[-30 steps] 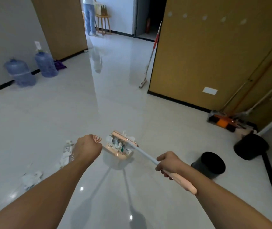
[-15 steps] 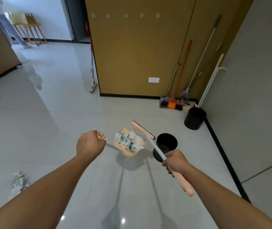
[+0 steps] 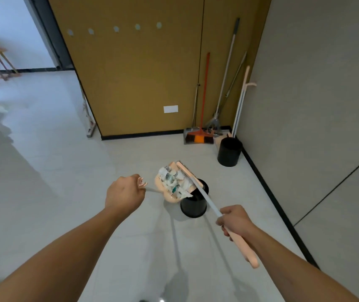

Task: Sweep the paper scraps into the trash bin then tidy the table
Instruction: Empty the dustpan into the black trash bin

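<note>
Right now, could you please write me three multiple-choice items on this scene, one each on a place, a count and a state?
1. Where is the dustpan?
A. flat on the floor
B. held up at the rim of the near bin
C. leaning on the wall

2. How many black bins show?
A. one
B. two
C. four

3. What is the dustpan's state?
A. empty
B. broken in half
C. loaded with paper scraps

Answers:
1. B: the left hand holds it raised, overlapping the bin's mouth.
2. B: the near bin and a far bin by the wall.
3. C: scraps fill it, with the broom in the right hand against them.
</note>
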The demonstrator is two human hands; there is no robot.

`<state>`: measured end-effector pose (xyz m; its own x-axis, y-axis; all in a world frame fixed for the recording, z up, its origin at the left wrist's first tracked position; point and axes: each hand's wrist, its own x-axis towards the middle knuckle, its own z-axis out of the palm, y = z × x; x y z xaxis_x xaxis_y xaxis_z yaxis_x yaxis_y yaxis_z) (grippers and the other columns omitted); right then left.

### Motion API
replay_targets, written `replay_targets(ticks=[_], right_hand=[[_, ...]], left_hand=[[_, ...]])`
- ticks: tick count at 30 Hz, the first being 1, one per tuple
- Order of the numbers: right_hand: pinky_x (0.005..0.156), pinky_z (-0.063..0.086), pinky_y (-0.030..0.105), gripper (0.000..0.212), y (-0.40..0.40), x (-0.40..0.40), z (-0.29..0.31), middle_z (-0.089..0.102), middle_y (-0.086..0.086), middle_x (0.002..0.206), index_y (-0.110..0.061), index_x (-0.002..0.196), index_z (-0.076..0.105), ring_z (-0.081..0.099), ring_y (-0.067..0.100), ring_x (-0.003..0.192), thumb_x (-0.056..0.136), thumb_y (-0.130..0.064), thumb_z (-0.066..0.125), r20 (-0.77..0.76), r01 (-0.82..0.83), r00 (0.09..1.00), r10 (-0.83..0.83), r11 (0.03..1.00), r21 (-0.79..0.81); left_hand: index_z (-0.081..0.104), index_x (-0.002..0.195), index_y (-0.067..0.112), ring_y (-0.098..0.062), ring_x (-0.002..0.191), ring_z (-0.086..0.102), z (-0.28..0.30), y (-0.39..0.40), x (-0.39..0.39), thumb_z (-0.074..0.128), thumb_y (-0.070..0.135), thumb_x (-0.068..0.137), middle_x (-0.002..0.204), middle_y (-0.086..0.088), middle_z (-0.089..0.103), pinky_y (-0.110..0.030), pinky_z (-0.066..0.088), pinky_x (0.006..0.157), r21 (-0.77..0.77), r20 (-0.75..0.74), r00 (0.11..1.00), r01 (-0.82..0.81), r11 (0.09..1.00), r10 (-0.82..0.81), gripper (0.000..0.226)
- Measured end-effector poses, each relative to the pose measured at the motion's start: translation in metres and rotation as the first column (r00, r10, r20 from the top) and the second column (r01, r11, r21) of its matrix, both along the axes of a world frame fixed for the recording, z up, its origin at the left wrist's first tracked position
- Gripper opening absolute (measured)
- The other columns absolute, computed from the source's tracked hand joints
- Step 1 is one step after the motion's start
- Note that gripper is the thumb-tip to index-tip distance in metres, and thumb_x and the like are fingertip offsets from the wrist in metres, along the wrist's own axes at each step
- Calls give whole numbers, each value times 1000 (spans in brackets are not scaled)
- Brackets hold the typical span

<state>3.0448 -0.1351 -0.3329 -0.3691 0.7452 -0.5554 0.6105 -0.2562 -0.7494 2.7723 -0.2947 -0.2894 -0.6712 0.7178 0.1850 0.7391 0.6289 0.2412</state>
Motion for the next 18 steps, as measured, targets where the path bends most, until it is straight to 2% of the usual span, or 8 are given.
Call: replay_targets(ticks=[2, 4, 7, 11, 15, 18], right_hand=[[41, 40, 23, 24, 6, -1, -2, 60, 16, 67, -14, 92, 59, 50, 18, 39, 80, 4, 69, -6, 33, 999, -34, 999, -27], [41, 38, 23, 32, 9, -3, -6, 61, 16, 67, -12, 104, 58, 49, 17, 39, 79, 3, 70, 3, 67, 998, -67, 996, -50], [42, 38, 23, 41, 11, -10, -9, 61, 16, 66, -10, 115, 58, 50, 18, 40, 77, 2, 71, 16, 113, 994, -112, 991, -76], [40, 38, 21, 46, 15, -21, -15, 61, 14, 63, -10, 120, 57, 49, 17, 37, 78, 2, 72, 40, 178, 984, -175, 981, -81], [40, 39, 21, 48, 22, -30, -17, 60, 12, 58, -11, 124, 56, 49, 17, 38, 79, 1, 72, 30, 230, 973, -228, 969, -91], [40, 38, 21, 50, 27, -35, -20, 59, 10, 53, -11, 125, 57, 48, 18, 37, 79, 1, 72, 28, 266, 964, -264, 960, -92]], left_hand=[[54, 78, 21, -29, 65, 56, -3, 14, -6, 51, 34, 89, 67, -3, 59, -31, 40, 53, -31, -47, 997, 57, 998, -58, 17], [53, 77, 21, -29, 61, 56, -7, 26, -17, 53, 32, 88, 65, -3, 59, -31, 43, 52, -57, -93, 989, 111, 992, -116, 15], [53, 77, 21, -25, 53, 50, -12, 44, -35, 55, 30, 87, 60, 0, 54, -29, 38, 48, -100, -164, 965, 190, 977, -205, 13], [59, 87, 21, -24, 52, 49, -21, 68, -60, 53, 30, 87, 58, 4, 46, -27, 33, 47, -180, -207, 937, 244, 953, -280, 11], [60, 92, 22, -25, 55, 53, -29, 86, -73, 53, 29, 87, 63, 1, 56, -28, 33, 49, -223, -220, 916, 286, 932, -334, 11], [58, 96, 23, -22, 54, 52, -31, 96, -77, 49, 29, 89, 62, 4, 51, -28, 34, 48, -280, -240, 894, 310, 908, -379, 13]])
